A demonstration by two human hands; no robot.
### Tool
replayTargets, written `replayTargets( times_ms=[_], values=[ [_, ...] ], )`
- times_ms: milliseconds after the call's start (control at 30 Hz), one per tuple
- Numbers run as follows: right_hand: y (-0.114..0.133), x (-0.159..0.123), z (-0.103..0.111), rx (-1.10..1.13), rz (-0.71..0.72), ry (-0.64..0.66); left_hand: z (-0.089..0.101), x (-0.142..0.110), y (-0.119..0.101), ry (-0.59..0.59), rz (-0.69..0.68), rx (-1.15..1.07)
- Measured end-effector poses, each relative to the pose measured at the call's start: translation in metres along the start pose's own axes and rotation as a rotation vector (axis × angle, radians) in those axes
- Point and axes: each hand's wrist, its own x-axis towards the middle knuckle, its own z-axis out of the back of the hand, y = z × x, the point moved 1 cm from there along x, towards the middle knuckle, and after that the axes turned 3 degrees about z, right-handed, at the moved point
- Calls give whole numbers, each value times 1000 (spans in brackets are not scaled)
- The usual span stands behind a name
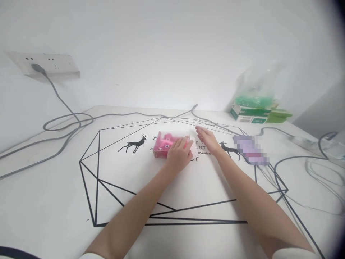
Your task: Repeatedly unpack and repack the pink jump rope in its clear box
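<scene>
A small clear box (163,144) with pink things inside lies on the white table (54,201), on a printed pattern of black lines and deer. My left hand (178,154) rests on the box's right part, fingers curved over its top. My right hand (207,139) lies just right of the box, fingers stretched out flat and together, pointing towards the box's far right corner. Whether the right fingertips touch the box I cannot tell.
Grey cables (64,124) loop across the table's left and back, running up to a wall socket strip (47,64). More cables (302,158) lie at the right. Green-and-white boxes (256,114) under a clear plastic bag stand at the back right. A blurred purple item (250,150) lies right of my hand.
</scene>
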Motion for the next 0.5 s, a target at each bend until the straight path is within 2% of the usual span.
replayTargets(
  times_ms=[133, 267, 367, 500],
  values=[
    [-15, 15, 3, -278, 108, 108, -1, 0, 1, -16, 5, 15],
    [-30, 15, 4, -428, 187, 227, -1, 0, 1, -25, 15, 10],
    [-35, 12, 5, -520, 237, 241, 0, 1, 0, -27, 29, 14],
    [-37, 9, 9, -497, 292, 221, 1, 1, 1, -30, 28, 22]
  ],
)
